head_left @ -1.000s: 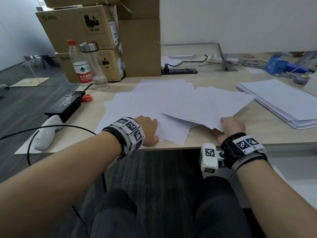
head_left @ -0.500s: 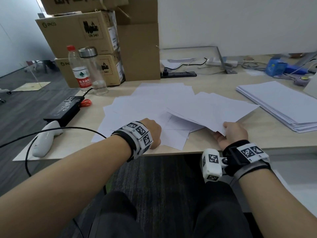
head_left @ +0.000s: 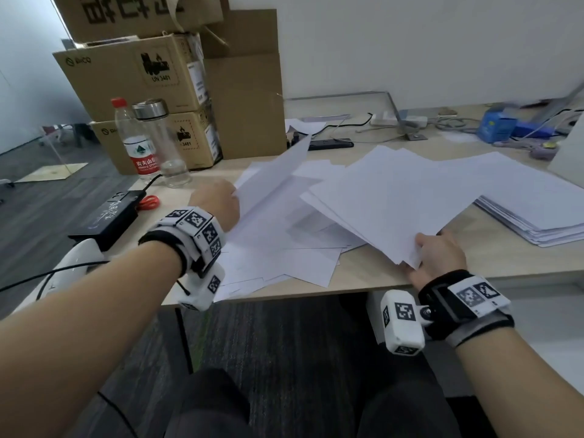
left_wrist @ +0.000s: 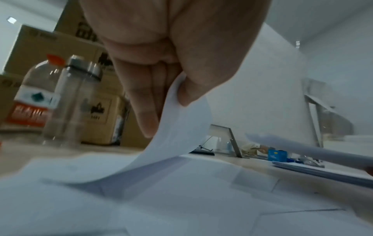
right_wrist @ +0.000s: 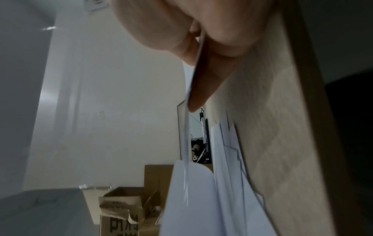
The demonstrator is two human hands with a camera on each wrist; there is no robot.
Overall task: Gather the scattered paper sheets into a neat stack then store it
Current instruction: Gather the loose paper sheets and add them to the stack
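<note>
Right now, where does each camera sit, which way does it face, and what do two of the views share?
Head: worn on the head, looking down at the light wooden desk; both forearms, left hand and right hand show.
Left wrist: looks along the hand, which pinches a curled white sheet.
Right wrist: tilted sideways, looks along the hand, which pinches a fanned white bundle.
Shared: head and left wrist both show the red-capped plastic bottle.

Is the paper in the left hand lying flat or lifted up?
Lifted up. The left hand pinches the sheet, which curves up off the scattered sheets.
</note>
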